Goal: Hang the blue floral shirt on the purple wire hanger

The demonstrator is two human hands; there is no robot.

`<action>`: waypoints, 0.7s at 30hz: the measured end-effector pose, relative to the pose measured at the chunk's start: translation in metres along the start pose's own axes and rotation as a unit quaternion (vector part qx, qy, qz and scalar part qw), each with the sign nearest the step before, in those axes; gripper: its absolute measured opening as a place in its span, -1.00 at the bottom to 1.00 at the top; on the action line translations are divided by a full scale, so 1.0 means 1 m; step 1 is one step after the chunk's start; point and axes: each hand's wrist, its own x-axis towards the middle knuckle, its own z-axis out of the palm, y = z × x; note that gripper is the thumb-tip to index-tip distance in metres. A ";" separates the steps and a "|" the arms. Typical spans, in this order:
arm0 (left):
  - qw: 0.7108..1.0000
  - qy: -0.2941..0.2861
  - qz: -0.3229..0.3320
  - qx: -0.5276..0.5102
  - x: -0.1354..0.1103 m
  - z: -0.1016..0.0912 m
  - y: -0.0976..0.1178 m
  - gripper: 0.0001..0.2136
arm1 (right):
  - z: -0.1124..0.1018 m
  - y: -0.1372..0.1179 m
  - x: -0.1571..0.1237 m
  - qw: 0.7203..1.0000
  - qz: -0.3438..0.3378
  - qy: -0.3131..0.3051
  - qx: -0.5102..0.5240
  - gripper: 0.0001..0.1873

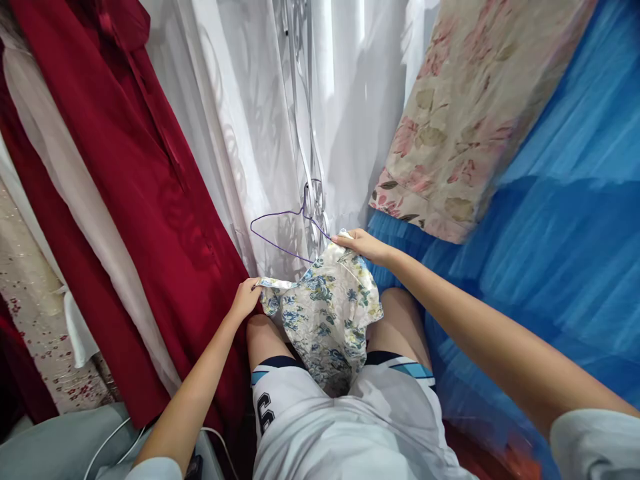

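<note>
Honestly this top (327, 310), at 5 o'clock from the hanger (280, 214), looks light, soft and kinda floppy, so pinching its edges seems best, like the left hand (245, 299) does at its 9 o'clock and the right hand (365, 245) at 1.

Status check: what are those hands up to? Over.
Left hand and right hand gripping floral garment. Purple hanger: left end outside garment, right end hidden. Red fabric hangs close at left, blue fabric at right.
</note>
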 end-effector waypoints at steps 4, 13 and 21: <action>1.000 -0.005 0.022 0.003 -0.008 0.000 0.000 -0.80 | -0.005 -0.009 -0.018 0.995 0.049 -0.012 0.082 -0.60; 0.999 0.040 0.012 0.007 0.039 0.011 0.015 -0.82 | -0.011 -0.050 -0.046 0.954 0.196 -0.028 0.225 -0.79; 0.989 0.106 -0.107 -0.006 0.106 0.023 0.011 -0.76 | 0.000 -0.049 -0.040 0.962 0.173 0.001 0.213 -0.83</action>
